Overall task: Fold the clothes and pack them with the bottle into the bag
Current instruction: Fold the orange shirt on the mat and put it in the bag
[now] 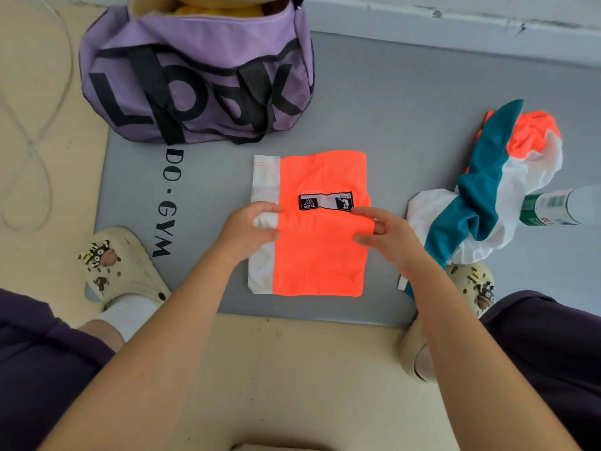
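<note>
Both bare forearms reach forward and down from the bottom of the view, converging on a folded orange garment [320,229] with a white side panel, which lies flat on a grey gym mat [406,125] on the floor. On its white edge the left hand [250,227] has its fingers [265,208] curled round a bunched bit of fabric. At the opposite orange edge the right hand [387,234] pinches the cloth between thumb and bent fingers. A black sewn label [326,201] sits on the garment just beyond the two hands.

Right of it, well apart, a crumpled teal, white and orange garment [487,187] lies in a heap on the mat, and a clear plastic bottle [559,205] with a green label lies on its side at the frame's right edge, touching that heap. Beyond the folded garment a purple duffel bag [198,76] with black lettering and black handles stands open, something yellow showing inside. Cream clogs [123,268] flank the mat's near edge.
</note>
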